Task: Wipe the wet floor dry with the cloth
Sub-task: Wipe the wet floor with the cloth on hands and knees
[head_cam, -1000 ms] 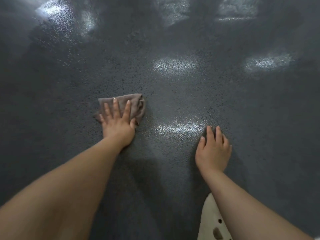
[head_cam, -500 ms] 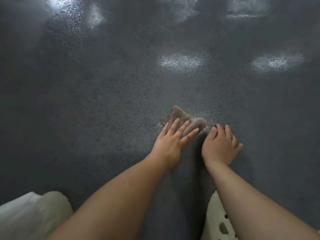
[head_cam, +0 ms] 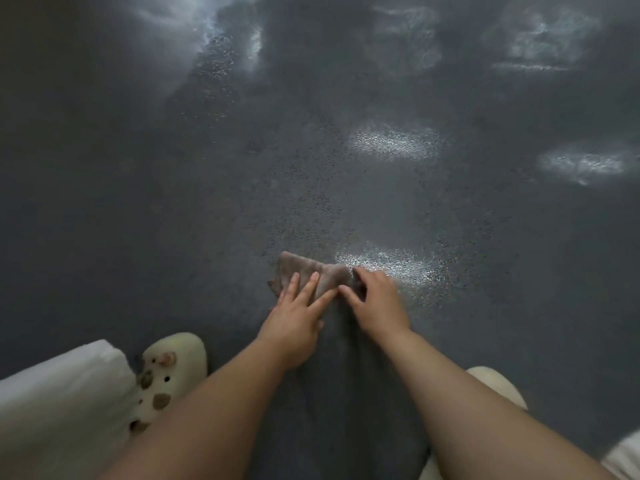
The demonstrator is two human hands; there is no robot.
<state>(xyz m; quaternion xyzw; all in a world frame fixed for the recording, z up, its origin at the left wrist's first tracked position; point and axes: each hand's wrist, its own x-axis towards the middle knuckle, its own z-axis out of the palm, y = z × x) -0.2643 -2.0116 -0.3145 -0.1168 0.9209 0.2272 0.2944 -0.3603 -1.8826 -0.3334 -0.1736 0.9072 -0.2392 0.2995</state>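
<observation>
You have one cloth (head_cam: pixel 311 271), a brownish-grey rag, bunched into folds on the dark speckled floor (head_cam: pixel 173 202), low in the middle of the view. Two hands work on it. Your left hand (head_cam: pixel 298 317) lies flat on the cloth's near left part, fingers straight and spread, pressing it to the floor. Your right hand (head_cam: pixel 375 303) sits at the cloth's right end, touching it, with its fingers bent down over the edge; you cannot tell whether they pinch the fabric or only press on it, since the fingertips are hidden. The two hands are just beside each other, the left fingertips nearly meeting the right thumb.

Count two cream clogs. The left clog (head_cam: pixel 169 368) shows vent holes and several small brownish charms, too blurred to identify. The right clog (head_cam: pixel 498 386) is mostly hidden behind your right forearm, with only the toe showing. A white garment (head_cam: pixel 59 410) fills the lower left corner and is cut off by the frame.

Count roughly seven bright glossy patches on the floor. One patch (head_cam: pixel 384 261) lies just beyond the cloth and right hand, and one patch (head_cam: pixel 391 142) lies farther off, with the others toward the far and right edges.

No writing or brand marks can be read.
</observation>
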